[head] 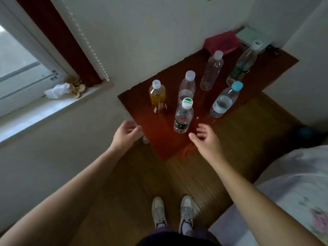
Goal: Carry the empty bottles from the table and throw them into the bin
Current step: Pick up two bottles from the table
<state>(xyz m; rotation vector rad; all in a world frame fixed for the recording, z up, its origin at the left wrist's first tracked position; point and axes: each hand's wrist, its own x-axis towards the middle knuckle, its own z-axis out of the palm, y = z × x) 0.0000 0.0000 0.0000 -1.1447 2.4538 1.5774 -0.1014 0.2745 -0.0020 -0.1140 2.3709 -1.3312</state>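
Observation:
Several plastic bottles stand upright on a dark red-brown table (159, 139). Nearest me is a clear bottle with a green-and-white cap (183, 117). An orange-labelled bottle (157, 97) stands to its left, a clear white-capped bottle (187, 87) behind it, and a blue-capped bottle (224, 100) to the right. Two taller clear bottles (212, 71) (243, 63) stand further back. My left hand (125, 134) hovers open at the table's left edge. My right hand (206, 137) is open just right of the green-capped bottle, not touching it. No bin is in view.
A red box (221, 42) and a pale green box (252, 35) lie at the table's far end against the wall. A windowsill (53, 103) with crumpled tissue is at left. A bed (292, 183) fills the lower right. My feet stand on the wooden floor (142, 174).

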